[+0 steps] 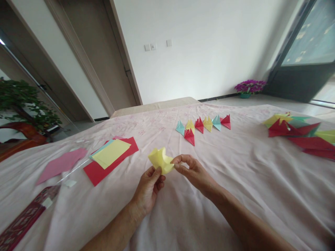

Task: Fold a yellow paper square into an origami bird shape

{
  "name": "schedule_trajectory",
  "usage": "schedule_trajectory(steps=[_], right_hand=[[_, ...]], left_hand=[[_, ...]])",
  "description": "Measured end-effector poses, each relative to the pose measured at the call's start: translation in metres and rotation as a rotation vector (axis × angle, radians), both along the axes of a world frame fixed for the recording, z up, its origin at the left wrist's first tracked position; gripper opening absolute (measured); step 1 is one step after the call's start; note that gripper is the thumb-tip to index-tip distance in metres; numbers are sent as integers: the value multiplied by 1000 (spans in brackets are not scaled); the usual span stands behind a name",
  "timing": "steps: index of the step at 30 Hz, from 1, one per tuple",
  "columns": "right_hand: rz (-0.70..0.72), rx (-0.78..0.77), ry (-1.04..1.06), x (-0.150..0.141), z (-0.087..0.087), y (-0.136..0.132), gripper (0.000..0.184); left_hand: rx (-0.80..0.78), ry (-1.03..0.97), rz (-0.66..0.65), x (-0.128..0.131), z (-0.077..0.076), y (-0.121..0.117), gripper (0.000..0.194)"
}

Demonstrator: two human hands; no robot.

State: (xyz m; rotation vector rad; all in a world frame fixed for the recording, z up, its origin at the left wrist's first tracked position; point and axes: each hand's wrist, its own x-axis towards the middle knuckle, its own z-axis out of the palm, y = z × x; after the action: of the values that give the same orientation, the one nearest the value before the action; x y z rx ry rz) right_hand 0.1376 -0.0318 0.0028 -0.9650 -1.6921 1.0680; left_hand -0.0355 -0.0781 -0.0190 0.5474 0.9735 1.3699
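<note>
Yellow folded paper [158, 158] pinched between my two hands over the pale cloth [162, 226].

Left to right, with the yellow folded paper as my marker: a dark red patterned object [23, 219] lies well off to its lower left, pink paper [61, 164] farther up on that side, then a stack of coloured sheets [111, 153], yellow on top, nearer it. My left hand [149, 188] grips its bottom edge, thumb in front, hiding that part; my right hand [192, 170] pinches its right tip between thumb and forefinger. Beyond it to the right stand small folded pieces [199, 124], red, yellow and light blue; larger folded pieces [295, 127] sit well apart, farther right.
</note>
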Motion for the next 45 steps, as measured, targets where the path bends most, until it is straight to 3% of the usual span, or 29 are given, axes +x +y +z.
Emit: schedule_trajectory(steps=[6,12,15,18,20,22,25,36,45], right_hand=[[80,-69,160,-3,4,0,24],[19,-49,112,-6,-4,2,27],[-114,99,79,-6,-5,2,23],[-255,362,23,-4,0,-1,11],[-250,484,-41,-4,4,-4,11],[-201,506,-79,-4,6,-5,20],[-123,438,-75,-5,4,-4,35],[62,328,-116,-2,0,3,31],[176,-52,92,-8,-5,4,36]], left_hand=[[-49,-65,28,2,4,0,29],[-70,-101,20,6,4,-2,24],[-95,-125,59,7,6,-3,20],[-108,-112,104,6,8,-2,18],[-115,-101,118,6,8,-1,19],[-112,-93,111,6,8,-1,20],[-91,-78,82,6,6,-2,24],[-89,-60,70,6,9,-1,26],[-52,-68,91,10,6,-1,27]])
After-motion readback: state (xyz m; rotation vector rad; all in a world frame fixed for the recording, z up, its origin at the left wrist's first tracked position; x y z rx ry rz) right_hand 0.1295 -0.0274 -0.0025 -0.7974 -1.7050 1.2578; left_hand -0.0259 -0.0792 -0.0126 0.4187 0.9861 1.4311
